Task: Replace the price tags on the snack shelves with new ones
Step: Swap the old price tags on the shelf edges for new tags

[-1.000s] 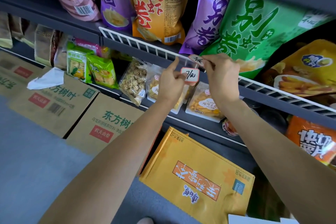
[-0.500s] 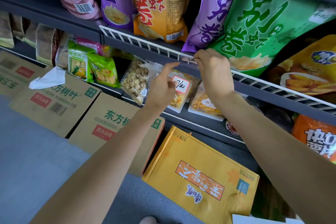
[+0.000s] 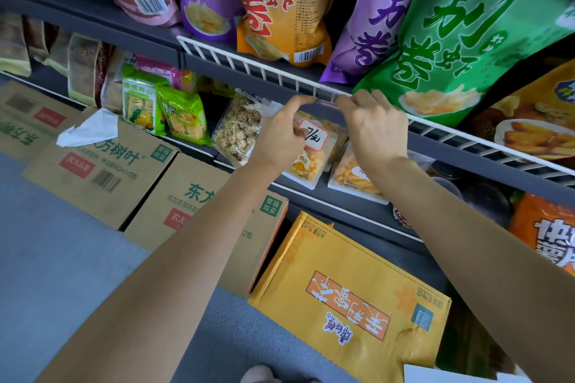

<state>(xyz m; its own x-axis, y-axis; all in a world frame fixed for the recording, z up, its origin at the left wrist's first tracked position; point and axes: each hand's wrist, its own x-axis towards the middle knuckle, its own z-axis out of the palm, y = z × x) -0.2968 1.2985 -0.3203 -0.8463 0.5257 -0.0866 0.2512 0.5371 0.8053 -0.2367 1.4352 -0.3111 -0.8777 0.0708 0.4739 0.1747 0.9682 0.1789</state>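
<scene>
While your left hand [image 3: 281, 134] keeps the red-bordered price tag [image 3: 312, 135] tucked under its curled lower fingers, its forefinger reaches up to the clear tag holder [image 3: 325, 102] on the white wire rail [image 3: 249, 67]. Your right hand [image 3: 371, 124] meets it from the other side, fingers [image 3: 343, 100] bent over the rail and pinching the holder's right end; whether a second tag lies under them cannot be told. The handwritten tag hangs just below the shelf edge [image 3: 451, 146], in front of the clear snack packs [image 3: 306, 162] on the shelf beneath.

Handling, as a judgement: the tag is thin card, nearly weightless, and will bend or crease if squeezed across its face. Take it by the edges, thumb and fingertip near one short end, and feed the other end into the sleeve. The holder looks like flexible clear plastic clipped to the wire; steady it at both ends so it does not twist or pop off. Above the rail stands the green snack bag [image 3: 460, 40]; on the floor lies a yellow carton [image 3: 351, 305].
</scene>
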